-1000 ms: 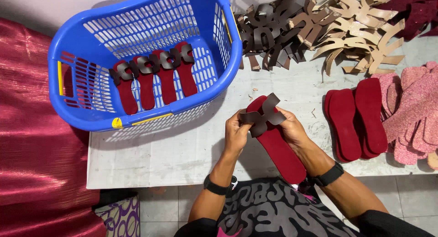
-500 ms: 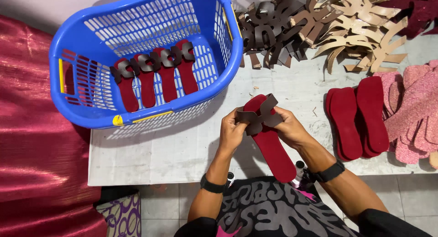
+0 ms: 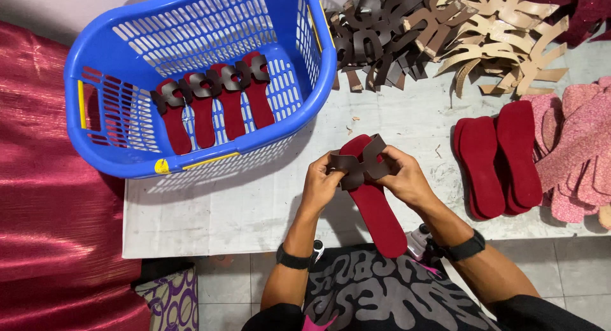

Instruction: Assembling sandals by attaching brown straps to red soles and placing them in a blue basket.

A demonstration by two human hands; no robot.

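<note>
A dark red sandal insole (image 3: 377,207) is held over the white table's (image 3: 235,210) front edge, toe end away from me. A brown cut-out strap piece (image 3: 359,164) lies across its toe end. My left hand (image 3: 320,180) pinches the strap's left side and my right hand (image 3: 406,178) grips its right side, both pressing it onto the insole. A blue plastic basket (image 3: 289,130) stands at the table's back left, holding several red insoles with brown straps (image 3: 213,105) laid side by side.
Red bare insoles (image 3: 499,159) are stacked at the right, next to pink glittery insoles (image 3: 573,153). Piles of brown straps (image 3: 375,41) and tan straps (image 3: 503,32) lie at the back. Shiny red fabric (image 3: 57,197) hangs on the left.
Both hands and the insole shifted slightly toward the table's back, and the fingers have worked the strap closer around the toe end. Everything else is as before.
</note>
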